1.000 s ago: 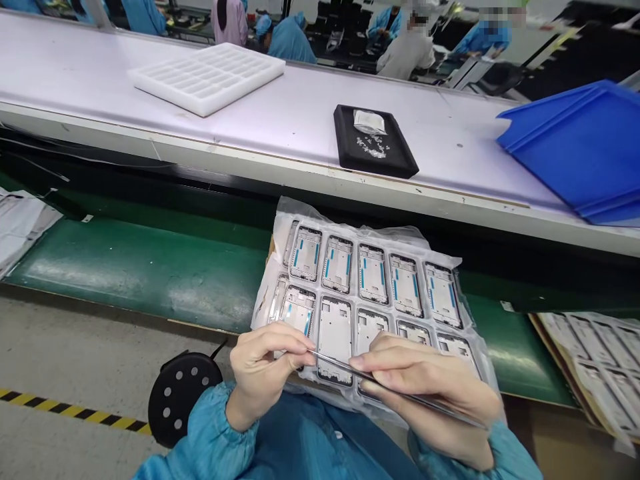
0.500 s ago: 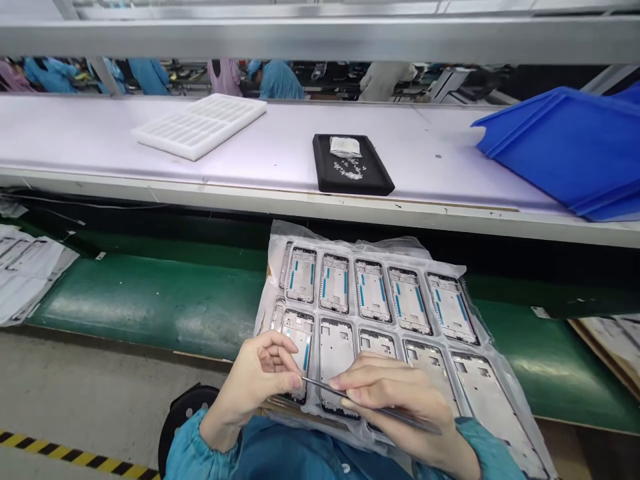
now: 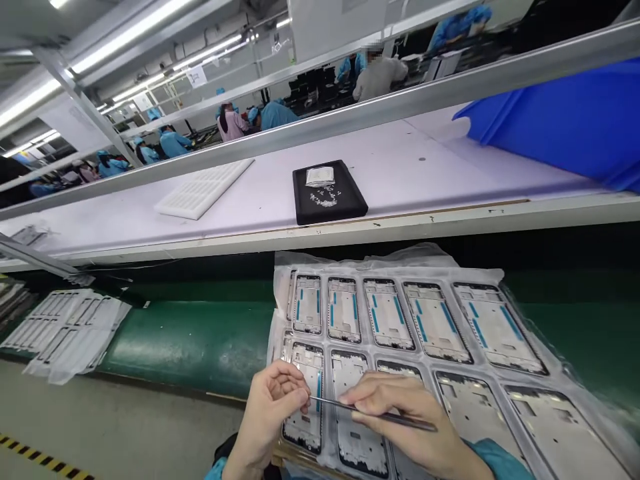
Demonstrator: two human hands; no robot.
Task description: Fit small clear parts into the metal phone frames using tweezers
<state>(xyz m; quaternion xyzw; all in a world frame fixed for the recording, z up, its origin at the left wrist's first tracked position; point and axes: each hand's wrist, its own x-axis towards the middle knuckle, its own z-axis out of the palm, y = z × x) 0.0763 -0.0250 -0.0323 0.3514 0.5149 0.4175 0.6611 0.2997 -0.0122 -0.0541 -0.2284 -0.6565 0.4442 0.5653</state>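
Right hand: the bare right hand (image 3: 400, 407) has its grip clenched around a slim, dark metal tweezer-like tool (image 3: 415, 424), thumb and fingers along the shaft; the tool slants, its thin tip pointing to the left hand.
Left hand: the bare left hand (image 3: 275, 407) brings thumb and forefinger together at the tool's tip, the other fingers curled; I cannot tell whether this grip pinches the tip itself or a tiny piece there.
Tray of frames: a translucent whitish plastic tray (image 3: 487, 275) lies below and beyond both hands, over a long green shelf (image 3: 190, 340).
Upper row: five rectangular silver-grey frames with black rims (image 3: 387, 313), each bearing bright blue strips.
Lower row: the leftmost frame (image 3: 303, 427), partly behind the left hand, shows a blue strip; its neighbour (image 3: 357, 437) is partly covered by the right hand.
White surface: above the shelf, a long, pale work surface (image 3: 255, 213) carries a shallow black rectangular tray (image 3: 353, 190), a white slotted slab (image 3: 205, 190) and a large blue sheet-like piece (image 3: 555, 123).
Black tray: it holds a small white packet (image 3: 320, 176) and, just beside it, scattered clear bits (image 3: 327, 202).
Background: people in blue, pink and grey clothing sit beyond a metal rail (image 3: 320, 117).
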